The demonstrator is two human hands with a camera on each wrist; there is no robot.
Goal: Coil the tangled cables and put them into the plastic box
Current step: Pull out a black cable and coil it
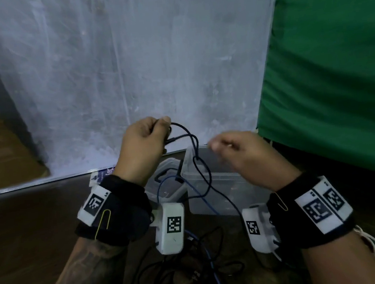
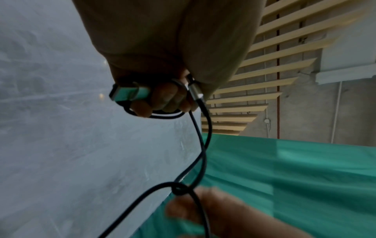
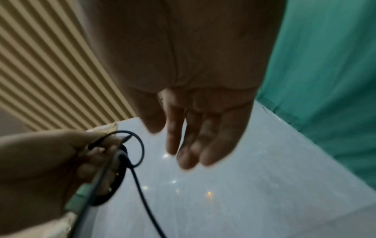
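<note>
The head view looks forward and down from above both wrists, taking in the clear plastic box (image 1: 218, 184) on the dark brown table (image 1: 29, 228). The left wrist view sits close under the left hand (image 2: 162, 56), facing along its fingers toward the green cloth backdrop (image 2: 295, 177). The right wrist view does likewise under the right hand (image 3: 193, 80). All three share the thin dark cable (image 1: 195, 164) and the pale plastic sheet (image 1: 116, 68).

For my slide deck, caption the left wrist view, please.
Left hand grips a dark cable and its connectors; a knot hangs below near the blurred right hand.
</note>
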